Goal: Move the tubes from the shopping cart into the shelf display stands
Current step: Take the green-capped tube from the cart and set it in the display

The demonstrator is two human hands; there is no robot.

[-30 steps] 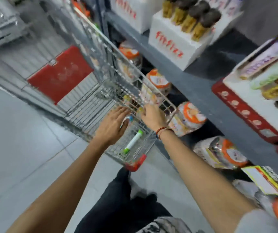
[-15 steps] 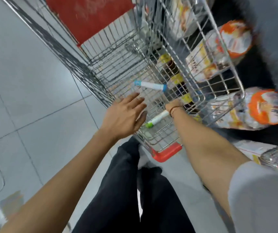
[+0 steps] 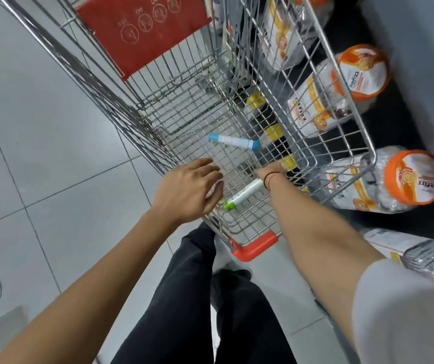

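I look down into a wire shopping cart (image 3: 315,48). Two white tubes lie on its mesh floor: one with blue ends (image 3: 233,141) further in, one with a green cap (image 3: 242,195) near the front. My left hand (image 3: 187,190) hovers over the cart's near left rim, fingers loosely spread, holding nothing. My right hand (image 3: 271,171) reaches down inside the cart at the green-capped tube's far end. Its fingers are hidden behind the wrist, so any grip is unclear. The shelf display stands are out of view.
A red seat flap (image 3: 145,30) hangs at the cart's far end and a red bumper (image 3: 255,246) marks its near corner. Orange-lidded clear packs (image 3: 384,179) lie on the dark lower shelf to the right. Grey tiled floor (image 3: 40,127) spreads to the left.
My view has tipped down into the cart and the upper shelf boxes have left the frame. My right hand has gone deeper into the cart; my left hand has shifted to the left rim.
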